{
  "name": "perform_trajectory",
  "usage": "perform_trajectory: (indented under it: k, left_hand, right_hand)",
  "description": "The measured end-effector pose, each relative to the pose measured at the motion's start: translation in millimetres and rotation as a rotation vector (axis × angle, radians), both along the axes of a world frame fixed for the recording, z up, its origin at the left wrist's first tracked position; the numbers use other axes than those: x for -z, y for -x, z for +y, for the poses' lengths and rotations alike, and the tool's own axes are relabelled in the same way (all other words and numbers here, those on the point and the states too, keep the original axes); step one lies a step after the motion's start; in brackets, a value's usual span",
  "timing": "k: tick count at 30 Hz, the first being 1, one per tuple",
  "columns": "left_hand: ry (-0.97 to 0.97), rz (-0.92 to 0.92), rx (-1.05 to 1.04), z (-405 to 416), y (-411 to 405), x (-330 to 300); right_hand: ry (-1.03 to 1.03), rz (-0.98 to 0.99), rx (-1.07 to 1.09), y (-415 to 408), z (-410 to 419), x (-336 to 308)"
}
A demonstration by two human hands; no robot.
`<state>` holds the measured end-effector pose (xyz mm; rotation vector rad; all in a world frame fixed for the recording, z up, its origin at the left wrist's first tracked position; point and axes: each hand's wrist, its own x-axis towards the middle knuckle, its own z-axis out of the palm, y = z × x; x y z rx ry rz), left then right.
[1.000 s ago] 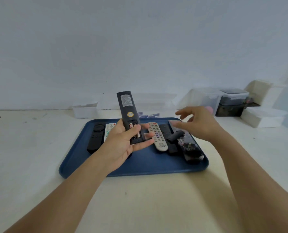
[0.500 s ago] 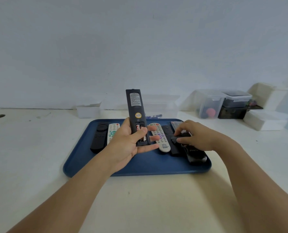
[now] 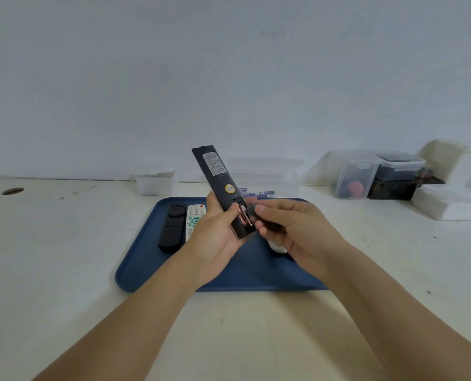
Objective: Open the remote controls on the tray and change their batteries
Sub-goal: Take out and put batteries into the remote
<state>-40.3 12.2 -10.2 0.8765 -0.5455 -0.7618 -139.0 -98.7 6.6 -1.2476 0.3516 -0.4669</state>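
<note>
My left hand [image 3: 215, 237] grips a long black remote [image 3: 216, 177] back side up, tilted above the blue tray [image 3: 146, 259]. Its battery compartment is open and dark red batteries [image 3: 244, 215] show inside. My right hand [image 3: 292, 229] pinches a small black battery cover [image 3: 252, 211] right beside the open compartment. On the tray's left lie a black remote [image 3: 172, 229] and a white remote [image 3: 194, 218] with green buttons. My hands hide the other remotes on the tray.
Purple batteries [image 3: 256, 194] lie just behind the tray. A small white box [image 3: 154, 182] stands behind it to the left. Clear lidded containers [image 3: 355, 174] and white boxes [image 3: 448, 202] stand at the back right. A hole [image 3: 13, 191] is in the table's far left.
My right hand took the black cover off the tray's right side and brought it up to the open compartment. My left hand tilted the black remote a little to the left.
</note>
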Motion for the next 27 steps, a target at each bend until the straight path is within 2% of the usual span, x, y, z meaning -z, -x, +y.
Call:
perform_trajectory:
  k: [6, 10, 14, 21, 27]
  left_hand:
    - [0.013, 0.01, -0.016, 0.3, -1.2, 2.9]
    - [0.035, 0.042, 0.004, -1.0, 1.2, 2.4]
    - [0.008, -0.103, 0.008, -1.7, 0.7, 7.3]
    - [0.001, -0.263, -0.067, -2.9, 1.9, 8.5]
    - [0.01, -0.299, -0.074, -1.0, 1.6, 4.4]
  right_hand:
    - [-0.074, 0.021, 0.137, -6.1, 10.9, 12.5]
    - [-0.032, 0.078, 0.208, -6.0, 19.4, 12.8]
    - [-0.015, 0.073, 0.26, -5.8, 25.3, 12.0]
    - [-0.152, 0.136, 0.123, -0.7, 26.1, 5.3]
    - [-0.2, 0.271, -0.032, 3.9, 23.4, 0.8]
